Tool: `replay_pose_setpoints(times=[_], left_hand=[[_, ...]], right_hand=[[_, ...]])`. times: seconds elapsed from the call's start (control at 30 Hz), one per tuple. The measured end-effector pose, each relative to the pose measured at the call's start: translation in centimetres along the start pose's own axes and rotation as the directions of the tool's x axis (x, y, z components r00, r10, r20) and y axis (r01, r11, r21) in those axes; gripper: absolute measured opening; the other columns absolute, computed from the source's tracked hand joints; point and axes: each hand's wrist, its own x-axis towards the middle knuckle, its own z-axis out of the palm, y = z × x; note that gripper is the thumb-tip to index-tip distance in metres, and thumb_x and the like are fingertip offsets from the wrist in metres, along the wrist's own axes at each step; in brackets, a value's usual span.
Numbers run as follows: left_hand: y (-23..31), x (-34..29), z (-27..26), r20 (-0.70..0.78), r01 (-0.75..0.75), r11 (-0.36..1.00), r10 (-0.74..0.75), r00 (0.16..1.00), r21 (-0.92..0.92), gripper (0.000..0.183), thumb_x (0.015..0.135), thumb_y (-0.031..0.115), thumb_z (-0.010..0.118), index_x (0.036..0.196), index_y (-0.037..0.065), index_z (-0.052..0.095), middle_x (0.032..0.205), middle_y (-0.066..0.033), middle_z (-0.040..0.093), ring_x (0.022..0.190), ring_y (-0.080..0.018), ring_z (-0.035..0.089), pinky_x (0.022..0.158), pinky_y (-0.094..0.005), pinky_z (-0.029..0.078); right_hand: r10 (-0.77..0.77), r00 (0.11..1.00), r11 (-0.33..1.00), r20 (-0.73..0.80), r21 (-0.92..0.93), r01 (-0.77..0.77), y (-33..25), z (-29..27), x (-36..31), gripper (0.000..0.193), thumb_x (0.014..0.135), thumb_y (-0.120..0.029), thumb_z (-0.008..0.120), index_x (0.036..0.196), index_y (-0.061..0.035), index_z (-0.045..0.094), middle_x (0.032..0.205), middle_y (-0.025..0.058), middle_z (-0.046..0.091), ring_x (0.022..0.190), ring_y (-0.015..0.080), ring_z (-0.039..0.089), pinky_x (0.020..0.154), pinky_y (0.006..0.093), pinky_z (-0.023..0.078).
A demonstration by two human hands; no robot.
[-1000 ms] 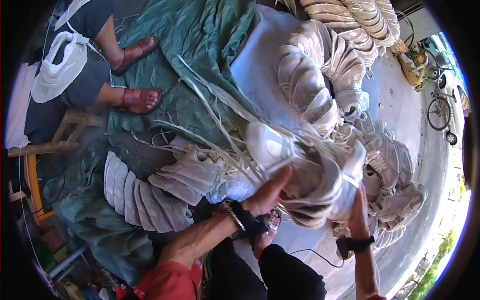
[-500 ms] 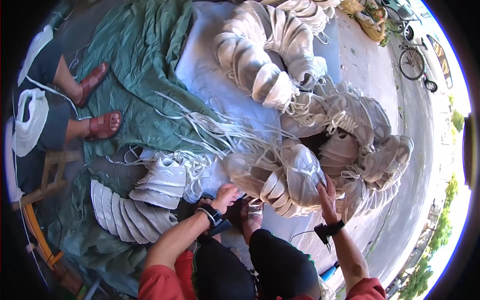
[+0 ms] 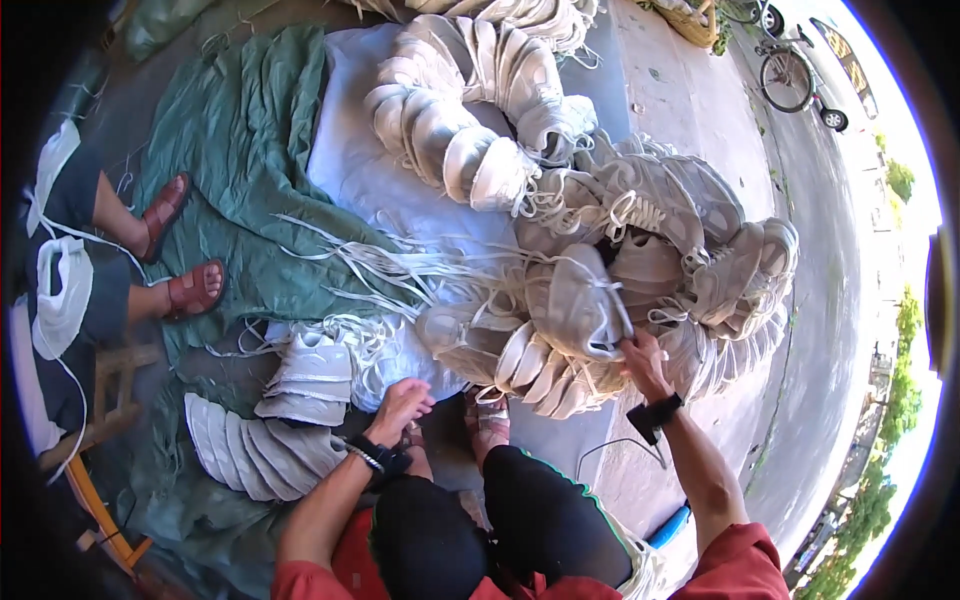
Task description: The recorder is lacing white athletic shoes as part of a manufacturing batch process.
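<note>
My right hand [image 3: 645, 365] is closed on the edge of a pale grey shoe upper [image 3: 575, 305], which tilts up from a nested row of uppers [image 3: 545, 375]. My left hand [image 3: 400, 405] hangs free above my foot, its fingers loosely bent and apart, with nothing visible in them. Beside it lie two short stacks: laced uppers [image 3: 305, 375] and a fanned row of whitish pieces [image 3: 255, 455]. Long white laces [image 3: 400, 265] trail from the pile toward the left.
A curved chain of uppers [image 3: 465, 150] rests on a white sheet [image 3: 350, 150], with more uppers [image 3: 690, 190] to the right. A green tarp [image 3: 220, 130] lies at left, where another person's sandalled feet [image 3: 195, 288] stand. A bicycle [image 3: 787, 80] is far right.
My right hand has drawn the shoe upper up and tilted it off the row. My left hand has shifted left. The whole view has moved slightly.
</note>
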Motion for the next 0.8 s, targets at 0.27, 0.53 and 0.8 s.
replay_pose_setpoints(times=[0.27,0.53,0.8], left_hand=[[-0.1,-12.1,-4.5,-0.321,-0.046,0.993,0.008,0.947,-0.111,0.023,0.089,0.021,0.049,0.103,0.003,0.052,0.089,-0.0111,0.062,0.076,-0.0166,0.061,0.067,-0.0246,0.046],[5.1,-24.9,-0.2,-0.457,-0.115,0.974,0.014,0.889,-0.193,0.026,0.089,0.021,0.05,0.103,-0.001,0.05,0.089,-0.0128,0.061,0.077,-0.0179,0.06,0.07,-0.0265,0.046],[10.8,-34.5,8.5,-0.409,-0.246,0.966,0.256,0.876,0.078,0.042,0.086,0.015,0.054,0.123,0.0,0.043,0.122,-0.013,0.047,0.114,-0.0253,0.043,0.096,-0.0349,0.034]], right_hand=[[-0.55,0.814,0.834,-0.187,-0.175,0.524,-4.1,0.6,-2.2,0.034,0.069,-0.008,0.065,0.1,-0.0021,0.051,0.119,0.0224,0.044,0.1,0.0404,0.05,0.085,0.0432,0.043],[-0.655,0.735,0.749,-0.175,-0.276,0.602,-3.2,2.2,-4.0,0.04,0.061,-0.01,0.072,0.094,-0.0007,0.05,0.122,0.0223,0.039,0.117,0.0421,0.035,0.093,0.0461,0.037],[-0.557,0.828,0.807,-0.071,-0.282,0.519,-1.9,1.5,-4.5,0.052,0.06,-0.014,0.072,0.108,-0.0111,0.054,0.13,0.0208,0.031,0.119,0.0436,0.031,0.091,0.0474,0.04]])
